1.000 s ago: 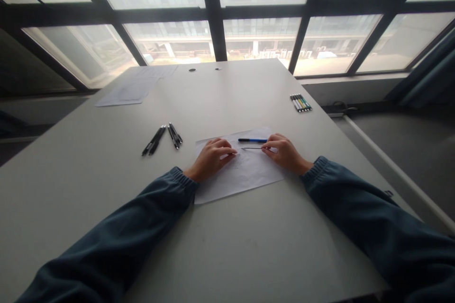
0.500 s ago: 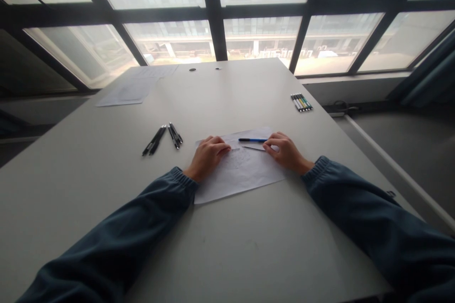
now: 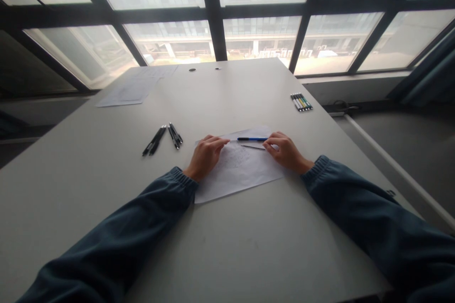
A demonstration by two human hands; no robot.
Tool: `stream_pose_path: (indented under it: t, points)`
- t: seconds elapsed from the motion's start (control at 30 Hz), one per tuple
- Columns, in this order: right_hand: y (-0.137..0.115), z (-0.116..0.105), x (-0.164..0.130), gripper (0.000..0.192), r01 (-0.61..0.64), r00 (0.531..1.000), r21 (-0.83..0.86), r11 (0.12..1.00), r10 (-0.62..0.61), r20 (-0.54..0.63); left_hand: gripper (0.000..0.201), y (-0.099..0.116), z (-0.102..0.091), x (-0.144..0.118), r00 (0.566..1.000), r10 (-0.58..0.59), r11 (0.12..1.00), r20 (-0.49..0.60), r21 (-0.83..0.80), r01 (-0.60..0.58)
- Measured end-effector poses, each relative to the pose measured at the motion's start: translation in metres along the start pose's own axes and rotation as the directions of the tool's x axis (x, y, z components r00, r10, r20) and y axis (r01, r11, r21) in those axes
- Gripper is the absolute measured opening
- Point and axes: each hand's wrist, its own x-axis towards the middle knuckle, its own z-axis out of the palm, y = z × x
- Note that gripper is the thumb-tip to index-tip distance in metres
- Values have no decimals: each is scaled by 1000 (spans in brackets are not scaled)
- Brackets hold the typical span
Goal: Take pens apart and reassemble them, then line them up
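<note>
My left hand (image 3: 206, 155) is over the left part of a white sheet of paper (image 3: 245, 182) with faint marks. Its thumb and forefinger are nearly together at the tips, with a small pale thing there too faint to name. At the sheet's right side, my right hand (image 3: 284, 151) pinches the end of a thin dark pen refill (image 3: 253, 147) that points left. Just above the refill, a blue pen barrel (image 3: 258, 139) with a black end lies level; its right end reaches my right fingers, and I cannot tell whether they grip it.
Several black pens (image 3: 154, 140) lie left of the sheet, with more black pens (image 3: 175, 136) beside them. A row of coloured markers (image 3: 301, 102) is near the table's right edge. Papers (image 3: 124, 92) lie at the far left of the white table (image 3: 220, 246), before large windows.
My left hand's fingertips have lifted slightly away from me, toward the black end of the blue barrel, and its fingers are straighter. My right hand has hardly moved.
</note>
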Motion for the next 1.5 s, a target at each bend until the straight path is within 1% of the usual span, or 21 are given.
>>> stream_pose_path:
  t: [0.23,0.33,0.43,0.53,0.67,0.9,1.2,1.5]
  points:
    - [1,1,-1,19,3,1000,16,1000,-3,-2,28,-3,2,-2,997,-78,995,7,69,77]
    - [1,0,-1,19,5,1000,17,1000,-5,-4,27,0,1,-2,998,-68,992,8,108,67]
    - [-1,0,0,20,7,1000,20,1000,-7,-20,27,3,-1,-2,999,-51,990,-19,133,53]
    - [-2,-1,0,20,9,999,29,1000,-8,-32,25,6,-2,-1,998,-60,988,-32,139,64]
    - [-2,-1,-1,21,6,999,31,999,-5,-36,24,6,-2,-1,997,-75,987,-27,138,78]
    - [-2,0,0,22,-6,999,38,999,7,-38,23,5,-2,-1,998,-57,991,-23,123,60]
    - [-1,1,-2,22,-17,999,43,999,19,-42,21,8,-2,0,997,-65,991,-28,116,68]
    - [-2,2,0,22,1,999,29,1000,0,-36,16,5,-10,9,999,-26,991,-29,130,30]
